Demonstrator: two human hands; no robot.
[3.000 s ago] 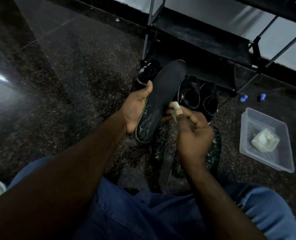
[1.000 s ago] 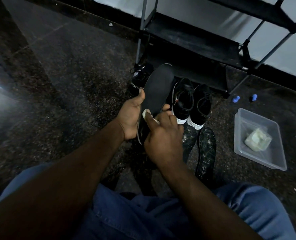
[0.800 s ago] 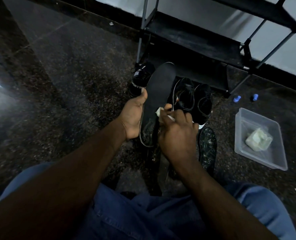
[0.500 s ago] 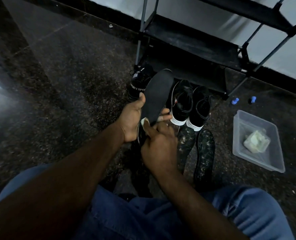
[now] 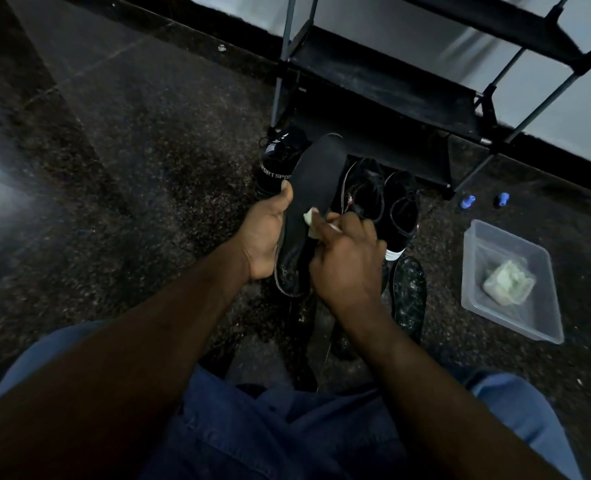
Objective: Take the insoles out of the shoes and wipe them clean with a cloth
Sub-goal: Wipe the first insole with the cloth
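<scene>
Tub (image 5: pixel 475 271) of clear plastic sits on the speckled floor (image 5: pixel 141 188) at the right, well apart from the hands. Inside it lies a pale crumpled wad (image 5: pixel 508 283); whether it is cloth or wipes I cannot tell. Farther off, two small blue objects (image 5: pixel 467 201) lie near the foot of the black shoe rack (image 5: pixel 384 88), too small to identify.

The only readable writing is white lettering on the heel band of a black trainer (image 5: pixel 280 157) at the far left of the group: "PORT SPOR", cut off at both ends.

The left hand (image 5: pixel 262 237) grasps the dark insole (image 5: pixel 316 174) by its left edge, thumb over the front. It holds the insole raised above the floor, toe end pointing away toward the rack. The right hand (image 5: pixel 347 265) is curled round a small pale cloth (image 5: pixel 309 220) and presses it to the insole's face about midway along. Just right of the insole stands a pair of shoes (image 5: pixel 399 206), black, side by side, a white sole edge showing on the right one. A second insole (image 5: pixel 408 292) lies flat on the floor nearer than the pair, its surface mottled and shiny. Blue denim (image 5: pixel 269 441) fills the near edge.
</scene>
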